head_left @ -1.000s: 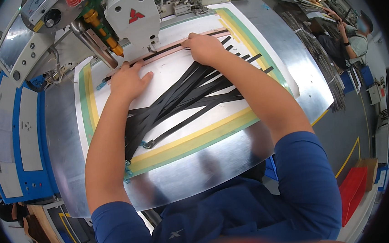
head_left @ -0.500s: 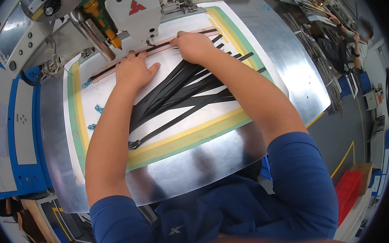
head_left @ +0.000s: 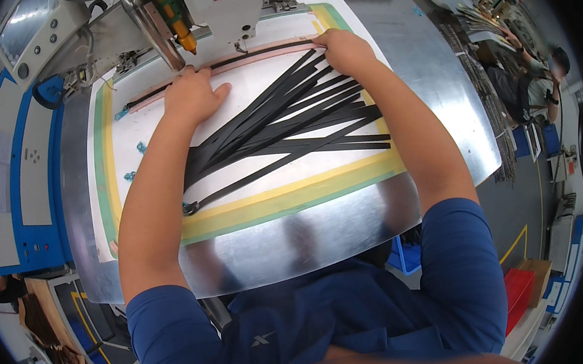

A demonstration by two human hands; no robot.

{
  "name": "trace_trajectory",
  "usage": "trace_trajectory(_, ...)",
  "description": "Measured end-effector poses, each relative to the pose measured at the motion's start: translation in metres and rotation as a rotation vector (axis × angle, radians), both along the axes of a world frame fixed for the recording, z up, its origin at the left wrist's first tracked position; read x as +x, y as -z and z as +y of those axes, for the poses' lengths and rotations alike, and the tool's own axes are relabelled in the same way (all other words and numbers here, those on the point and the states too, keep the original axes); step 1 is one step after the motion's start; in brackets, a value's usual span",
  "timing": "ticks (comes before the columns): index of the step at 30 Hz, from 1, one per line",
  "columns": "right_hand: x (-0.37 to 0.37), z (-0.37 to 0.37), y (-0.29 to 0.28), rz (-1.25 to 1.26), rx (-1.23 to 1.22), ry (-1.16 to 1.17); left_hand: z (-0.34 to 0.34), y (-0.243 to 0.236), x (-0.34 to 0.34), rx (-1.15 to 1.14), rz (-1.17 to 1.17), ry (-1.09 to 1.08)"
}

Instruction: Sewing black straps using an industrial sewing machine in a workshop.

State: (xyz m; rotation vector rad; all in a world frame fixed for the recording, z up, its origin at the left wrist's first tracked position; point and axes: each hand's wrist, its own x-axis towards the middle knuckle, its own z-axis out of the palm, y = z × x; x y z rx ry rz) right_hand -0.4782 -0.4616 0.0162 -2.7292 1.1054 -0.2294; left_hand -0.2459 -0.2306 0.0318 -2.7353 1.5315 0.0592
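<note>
A long black strip [head_left: 254,53] lies along a pink band [head_left: 224,67] at the far side of the white sheet [head_left: 144,135]. My left hand [head_left: 192,97] rests at the band's left part, fingertips over the strip and thumb spread away to the right. My right hand [head_left: 346,53] has curled fingers at the strip's right end, its thumb hidden. Nearer me, a fanned pile of loose black strips [head_left: 266,119] crosses the sheet, its left end partly behind my left forearm. Small blue bits [head_left: 141,147] show at the sheet's left side.
A white machine head [head_left: 233,8] with a yellow-tipped nozzle [head_left: 188,43] and metal tube [head_left: 157,35] hangs just beyond my hands. Shiny metal tabletop [head_left: 296,240] surrounds the sheet. A blue cabinet [head_left: 31,182] stands left; another person [head_left: 537,80] is far right.
My right hand has slid right along the strip to its end. My left hand stays on the strip's left part. The view has shifted slightly.
</note>
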Motion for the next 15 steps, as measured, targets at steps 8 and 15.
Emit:
trace_trajectory(8, 0.018, 0.013, 0.003, 0.016, -0.041, -0.118, 0.001, 0.005, -0.002, -0.009, 0.011, 0.02)
trace_trajectory(15, 0.029, 0.025, 0.0, 0.025, -0.032, -0.18, -0.012, 0.009, -0.017, -0.112, -0.019, 0.07)
